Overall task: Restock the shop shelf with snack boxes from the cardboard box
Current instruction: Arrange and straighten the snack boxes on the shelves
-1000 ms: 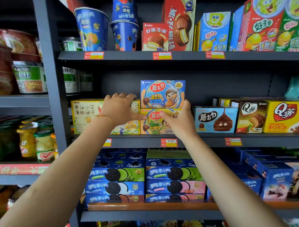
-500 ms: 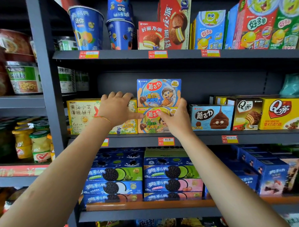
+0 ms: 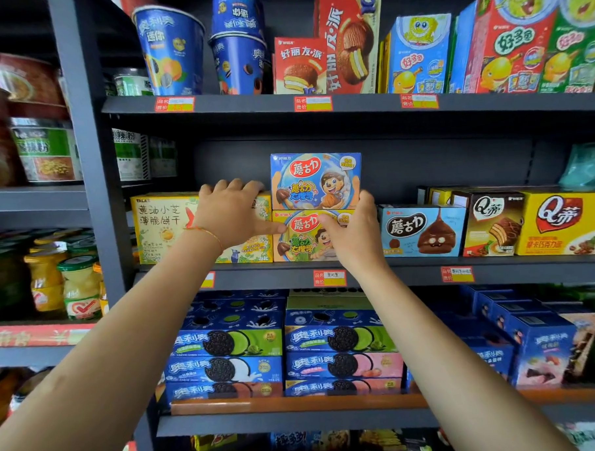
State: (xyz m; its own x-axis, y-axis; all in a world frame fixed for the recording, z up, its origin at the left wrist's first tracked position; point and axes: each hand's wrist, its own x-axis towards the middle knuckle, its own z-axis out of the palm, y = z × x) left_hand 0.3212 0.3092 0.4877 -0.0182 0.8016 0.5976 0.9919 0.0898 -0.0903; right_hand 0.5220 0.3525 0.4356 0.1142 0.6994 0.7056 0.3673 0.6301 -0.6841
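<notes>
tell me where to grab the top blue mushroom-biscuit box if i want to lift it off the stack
Take the top blue box by its two short side faces, coming straight from the front. It stands upright on the yellow-green box, with clear space to its right and above the neighbouring yellow biscuit box on its left. A thumb-and-fingers grip across its width should fit; the top is free too.

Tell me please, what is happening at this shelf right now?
A person is stocking a shop shelf with snack boxes. Two boxes sit stacked on the middle level: a blue box on top of a yellow-green box. The right hand holds the lower box at its right side. The left hand rests over the neighbouring yellow biscuit box, its thumb touching the lower box. The cardboard box is not in view.
</notes>
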